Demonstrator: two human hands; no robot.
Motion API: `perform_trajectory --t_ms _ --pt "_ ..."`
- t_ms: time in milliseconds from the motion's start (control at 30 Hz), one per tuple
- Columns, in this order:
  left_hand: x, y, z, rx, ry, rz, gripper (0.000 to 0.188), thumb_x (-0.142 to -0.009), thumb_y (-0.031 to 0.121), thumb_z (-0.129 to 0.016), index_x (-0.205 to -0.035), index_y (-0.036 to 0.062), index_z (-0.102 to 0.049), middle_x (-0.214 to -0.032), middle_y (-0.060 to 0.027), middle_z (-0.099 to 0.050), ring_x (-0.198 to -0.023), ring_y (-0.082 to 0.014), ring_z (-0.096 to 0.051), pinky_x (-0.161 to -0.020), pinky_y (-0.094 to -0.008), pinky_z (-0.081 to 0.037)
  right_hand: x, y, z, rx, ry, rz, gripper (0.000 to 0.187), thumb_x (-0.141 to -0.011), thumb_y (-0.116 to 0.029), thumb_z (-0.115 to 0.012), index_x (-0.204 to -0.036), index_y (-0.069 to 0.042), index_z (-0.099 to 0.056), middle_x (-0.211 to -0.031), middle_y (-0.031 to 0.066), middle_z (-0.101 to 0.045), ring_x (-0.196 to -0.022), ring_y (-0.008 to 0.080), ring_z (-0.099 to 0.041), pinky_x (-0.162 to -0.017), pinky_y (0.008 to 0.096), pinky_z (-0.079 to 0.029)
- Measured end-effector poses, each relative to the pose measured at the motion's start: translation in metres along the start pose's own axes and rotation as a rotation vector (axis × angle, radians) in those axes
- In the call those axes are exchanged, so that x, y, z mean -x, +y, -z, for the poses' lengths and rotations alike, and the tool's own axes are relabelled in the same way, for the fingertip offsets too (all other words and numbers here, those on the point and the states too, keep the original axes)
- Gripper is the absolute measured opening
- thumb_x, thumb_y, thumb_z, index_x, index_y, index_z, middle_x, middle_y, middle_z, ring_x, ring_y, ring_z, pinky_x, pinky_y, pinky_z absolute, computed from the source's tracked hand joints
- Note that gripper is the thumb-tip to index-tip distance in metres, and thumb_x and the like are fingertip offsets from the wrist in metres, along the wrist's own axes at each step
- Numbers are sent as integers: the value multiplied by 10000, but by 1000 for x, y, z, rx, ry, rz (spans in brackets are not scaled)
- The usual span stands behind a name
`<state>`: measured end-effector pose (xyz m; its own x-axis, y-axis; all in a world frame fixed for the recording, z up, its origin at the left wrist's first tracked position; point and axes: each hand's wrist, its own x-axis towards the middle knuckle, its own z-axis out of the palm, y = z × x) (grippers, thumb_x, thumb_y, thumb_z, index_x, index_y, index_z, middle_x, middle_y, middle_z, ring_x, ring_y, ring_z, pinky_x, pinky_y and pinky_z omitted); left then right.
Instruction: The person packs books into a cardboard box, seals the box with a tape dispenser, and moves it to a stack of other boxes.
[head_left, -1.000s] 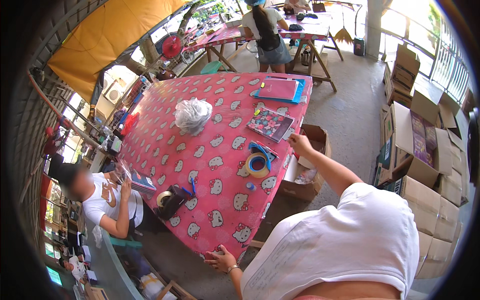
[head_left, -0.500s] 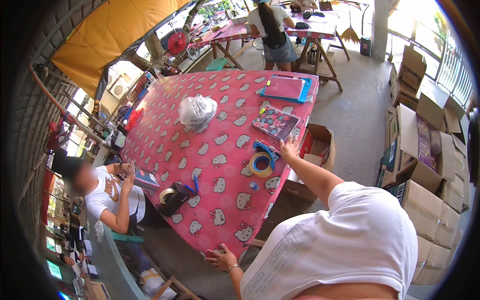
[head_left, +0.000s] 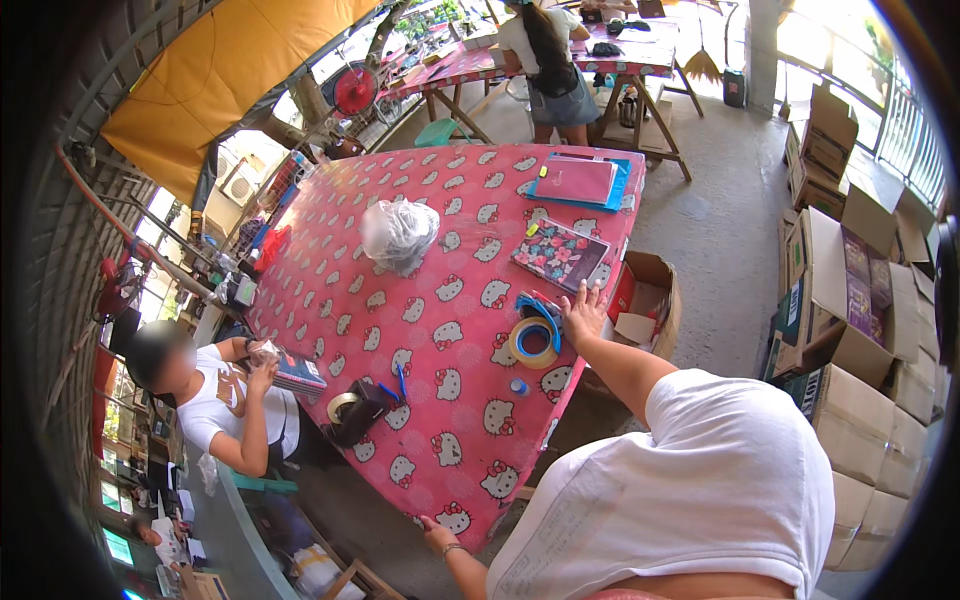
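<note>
Stacked cartons (head_left: 855,415) and worktables (head_left: 420,335) mark a workshop.

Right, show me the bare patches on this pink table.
Free: between the plastic bundle and blue pens; also the near corner, between the left hand and small cylinder. Crowded: the right edge, with floral notebook, tape roll and right hand.
</note>
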<state>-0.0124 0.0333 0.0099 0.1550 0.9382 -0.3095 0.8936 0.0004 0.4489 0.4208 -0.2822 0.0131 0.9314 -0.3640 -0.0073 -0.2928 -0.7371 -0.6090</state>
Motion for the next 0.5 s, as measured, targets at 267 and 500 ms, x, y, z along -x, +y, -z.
perform_trajectory --t_ms 267,500 --pt "-22 -3 -9 31 181 148 952 -850 747 -240 -904 -100 -672 -962 -277 -655 -932 -402 -635 -821 -461 -495 3 -7 2 -23 -49 -17 666 -916 -514 -402 -1463 -166 -251 -1542 127 -136 -1353 454 -227 -1105 501 -221" --pt "-4 13 -7 34 96 206 950 -855 743 -225 -958 -92 -664 -1015 -275 -645 -978 -382 -628 -813 -443 -504 -3 0 1 16 -21 -34 688 -904 -546 -403 -1469 -187 -243 -1538 124 -155 -1358 424 -228 -1070 523 -259"
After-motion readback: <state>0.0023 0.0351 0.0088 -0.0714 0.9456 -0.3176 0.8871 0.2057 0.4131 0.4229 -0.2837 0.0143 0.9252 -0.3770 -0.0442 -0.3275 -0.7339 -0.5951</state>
